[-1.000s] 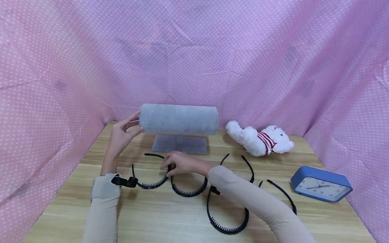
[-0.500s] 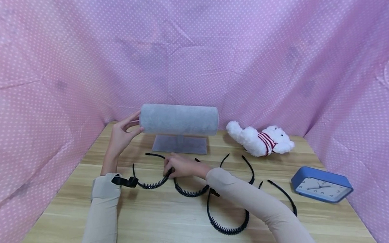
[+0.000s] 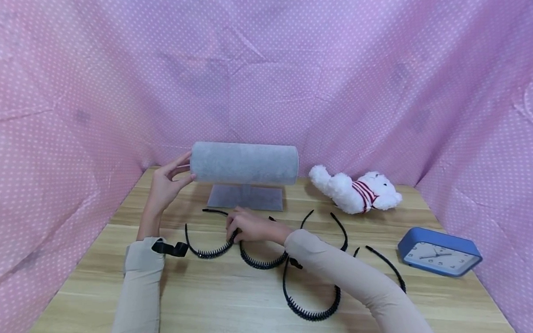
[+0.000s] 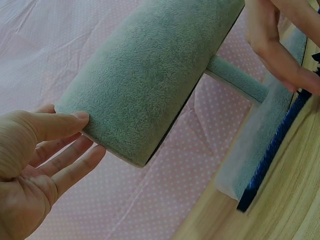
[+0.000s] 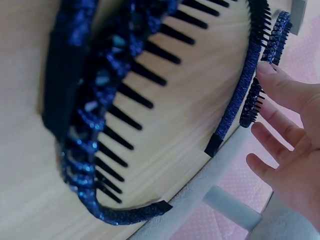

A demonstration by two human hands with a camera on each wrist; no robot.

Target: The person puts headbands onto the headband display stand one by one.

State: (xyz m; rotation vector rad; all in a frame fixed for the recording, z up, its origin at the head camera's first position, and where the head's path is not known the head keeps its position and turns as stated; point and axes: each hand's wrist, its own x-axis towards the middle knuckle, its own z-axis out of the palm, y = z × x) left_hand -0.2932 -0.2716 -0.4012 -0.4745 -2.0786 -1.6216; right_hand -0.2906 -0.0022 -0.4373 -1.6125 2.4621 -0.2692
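Note:
A grey plush roll stand (image 3: 244,163) rises on a flat base at the back of the table. My left hand (image 3: 165,185) grips the roll's left end. In the left wrist view its thumb (image 4: 65,122) presses the plush surface and its fingers lie at the end rim. My right hand (image 3: 252,226) pinches the right side of the leftmost black toothed headband (image 3: 208,255), which lies before the stand. The right wrist view shows this headband (image 5: 250,107), dark blue and glittery, at the fingertips. A second headband (image 3: 263,265) lies just right of it, partly hidden by the hand.
More headbands lie to the right: one toothed headband (image 3: 311,316) near the front, others partly under the right sleeve (image 3: 342,267). A white plush toy (image 3: 358,192) and a blue clock (image 3: 440,252) sit at the right. Pink dotted cloth (image 3: 269,78) encloses the wooden table.
The right hand has shifted slightly right and its fingers have closed on the leftmost headband, which has slid a little right. The left hand stays at the roll's end.

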